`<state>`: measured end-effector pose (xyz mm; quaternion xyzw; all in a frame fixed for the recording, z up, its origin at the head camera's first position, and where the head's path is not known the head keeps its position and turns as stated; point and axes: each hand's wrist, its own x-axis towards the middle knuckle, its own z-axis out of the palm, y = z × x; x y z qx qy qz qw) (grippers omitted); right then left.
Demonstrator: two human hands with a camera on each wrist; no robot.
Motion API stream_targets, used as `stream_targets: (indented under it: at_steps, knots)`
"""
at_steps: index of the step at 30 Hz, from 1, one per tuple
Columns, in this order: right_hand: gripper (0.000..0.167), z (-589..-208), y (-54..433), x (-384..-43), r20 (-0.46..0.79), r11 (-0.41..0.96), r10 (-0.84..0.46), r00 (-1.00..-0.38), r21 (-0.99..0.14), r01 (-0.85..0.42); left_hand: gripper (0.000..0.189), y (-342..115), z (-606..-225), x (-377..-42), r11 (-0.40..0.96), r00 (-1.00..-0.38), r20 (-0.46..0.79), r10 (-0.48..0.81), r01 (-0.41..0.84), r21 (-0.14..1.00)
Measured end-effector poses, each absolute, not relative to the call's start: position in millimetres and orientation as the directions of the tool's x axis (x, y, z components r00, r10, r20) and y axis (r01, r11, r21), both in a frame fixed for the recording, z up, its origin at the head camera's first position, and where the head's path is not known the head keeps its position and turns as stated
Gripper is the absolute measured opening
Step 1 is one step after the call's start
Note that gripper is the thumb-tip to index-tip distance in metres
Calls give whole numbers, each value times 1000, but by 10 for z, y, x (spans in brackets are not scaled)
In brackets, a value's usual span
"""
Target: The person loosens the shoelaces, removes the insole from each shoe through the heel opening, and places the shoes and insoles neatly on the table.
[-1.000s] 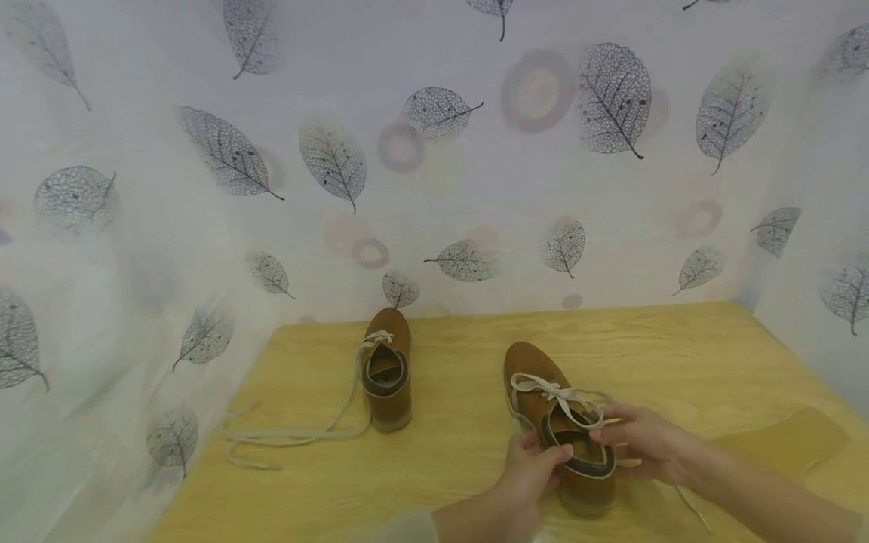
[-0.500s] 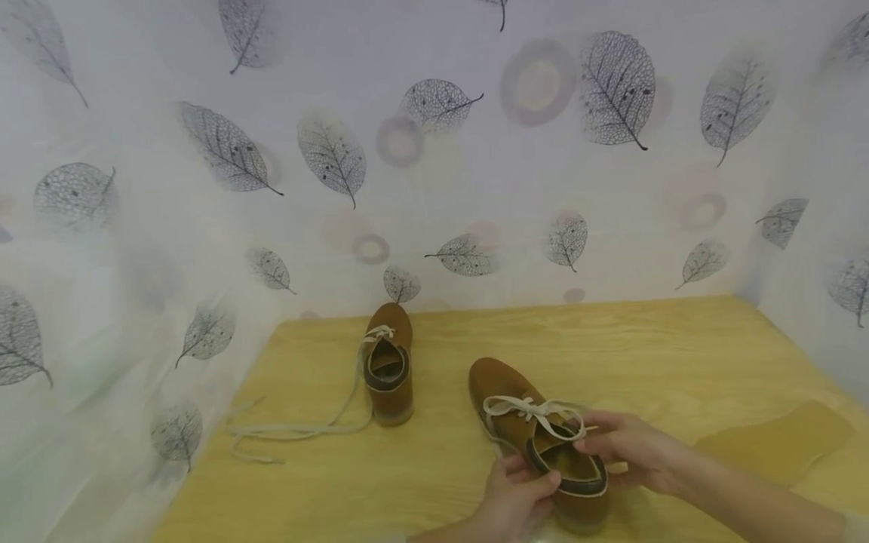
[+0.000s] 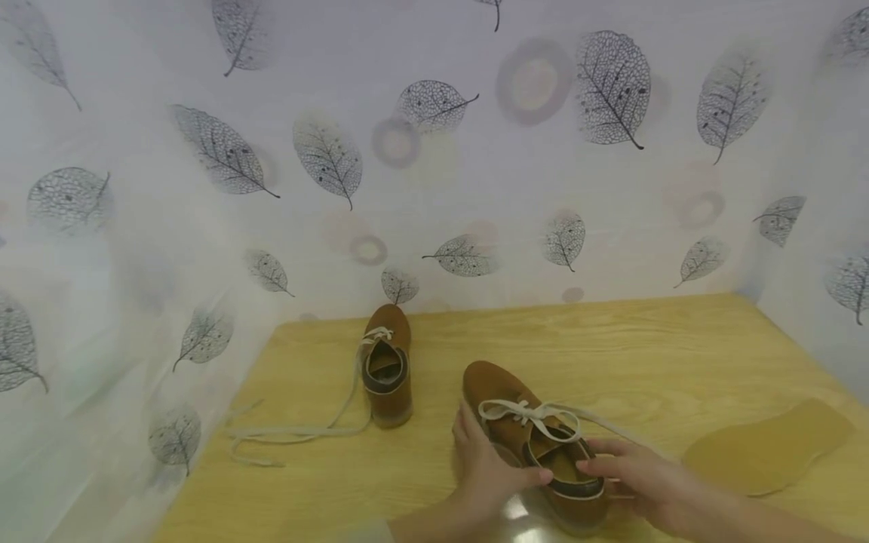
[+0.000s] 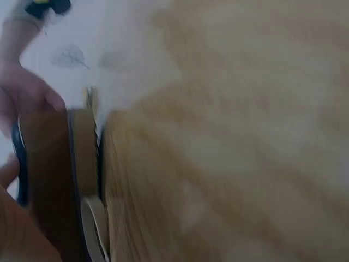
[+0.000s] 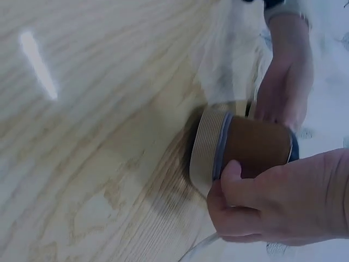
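A brown leather shoe (image 3: pixel 498 381) with a dark collar stands on the wooden table in front of me, toe pointing away to the left. Its pale shoelace (image 3: pixel 536 413) is tied in a bow. My left hand (image 3: pixel 478 471) holds the shoe's left side, thumb on the collar rim and fingers along the upper. At the right side of the collar, my right hand (image 3: pixel 645 479) grips the shoe near the heel. The right wrist view shows its curled fingers against the brown heel (image 5: pixel 256 144) and ribbed sole (image 5: pixel 207 147). The underside is hidden.
A matching brown shoe (image 3: pixel 392 403) stands farther back on the left, its long loose lace (image 3: pixel 292 434) trailing left over the table (image 3: pixel 652 347). A flat tan patch (image 3: pixel 767 449) lies at the right. Leaf-patterned sheeting (image 3: pixel 468 181) encloses the back and sides.
The shoe has shifted left and toward me in both hands. My left hand's fingers have slid forward along its left side. The other shoe has stayed put.
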<state>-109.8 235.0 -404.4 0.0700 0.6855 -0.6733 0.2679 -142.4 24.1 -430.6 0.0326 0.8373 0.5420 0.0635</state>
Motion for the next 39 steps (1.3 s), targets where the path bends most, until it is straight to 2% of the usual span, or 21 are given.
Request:
stream_targets:
  at_steps: [2,5,9,12,17,22,24,27,34,36,39]
  knots:
    - [62,-4019,2353,-1035,-466,51,-288,-837,-880,473,143,200,-4318,-1504,474,-974,-13,228,100,875]
    - [43,-4022,2364,-944,-417,-49,-398,-817,-880,473,144,130,-4339,-1639,559,-908,98,408,333,760]
    - [30,-4034,2352,-853,-408,-70,-420,-811,-876,477,146,41,-4338,-1885,595,-795,140,590,546,590]
    - [39,-4036,2289,-824,-501,-72,-290,-816,-838,540,144,-15,-4308,-2124,594,-720,80,690,625,506]
    - [63,-4039,2185,-809,-607,-240,-144,-781,-745,623,135,-25,-4262,-2470,543,-570,-35,821,760,357]
    - [68,-4031,2124,-812,-638,-242,-73,-767,-734,634,124,17,-4248,-2681,474,-466,-117,877,879,54]
    - [67,-4028,2116,-815,-635,-245,-68,-770,-737,630,122,24,-4247,-2723,452,-455,-135,880,890,-57]
    - [73,-4016,2120,-835,-633,-269,-82,-770,-730,628,121,-4,-4275,-2751,450,-463,-151,874,886,-114]
    - [30,-3988,2210,-925,-600,-276,-55,-798,-759,590,118,-106,-4355,-2729,498,-508,-112,854,860,-110]
    - [34,-3984,2231,-953,-600,-291,-62,-797,-753,590,116,-131,-4360,-2713,508,-517,-92,851,855,-104]
    - [56,-3982,2253,-997,-608,-305,-48,-792,-746,592,113,-165,-4386,-2686,518,-525,-66,849,850,-100]
